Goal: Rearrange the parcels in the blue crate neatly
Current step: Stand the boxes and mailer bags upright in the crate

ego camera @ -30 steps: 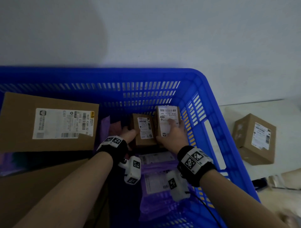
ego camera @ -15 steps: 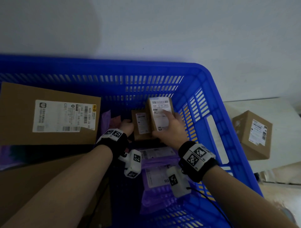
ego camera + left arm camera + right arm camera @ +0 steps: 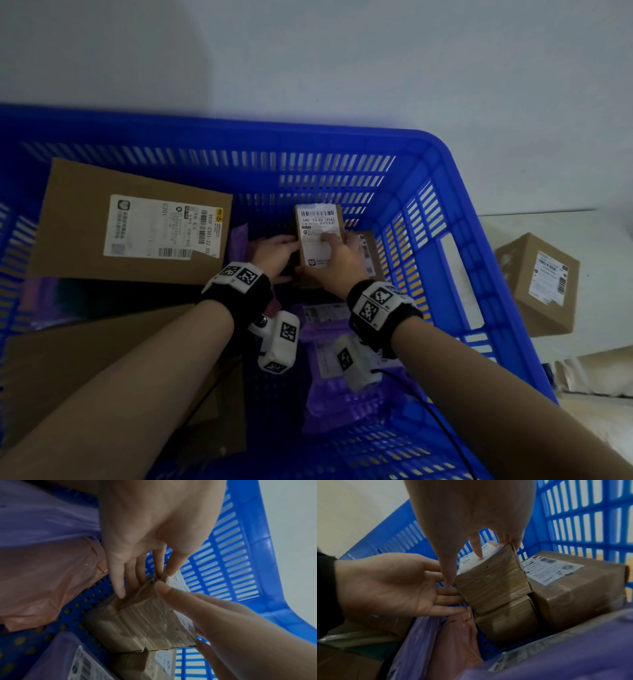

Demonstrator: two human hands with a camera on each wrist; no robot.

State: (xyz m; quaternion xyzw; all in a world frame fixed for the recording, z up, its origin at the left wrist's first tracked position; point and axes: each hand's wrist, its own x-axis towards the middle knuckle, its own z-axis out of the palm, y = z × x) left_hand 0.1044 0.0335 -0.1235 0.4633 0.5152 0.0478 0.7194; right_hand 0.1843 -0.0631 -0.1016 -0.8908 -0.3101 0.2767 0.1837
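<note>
right hand point(image 3: 337, 262) pinching small taped box point(image 3: 318, 240), left hand point(image 3: 275, 255) flat alongside; looks light, stiff, tape slippery, grab side edges

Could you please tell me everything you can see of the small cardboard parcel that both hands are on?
The small parcel is a brown cardboard box wrapped in clear tape, with a white barcoded label on its upper face. It sits atop another small box, in the blue crate's far right corner. The right hand grips it from above; the left hand's straight fingers touch its left side.
</note>
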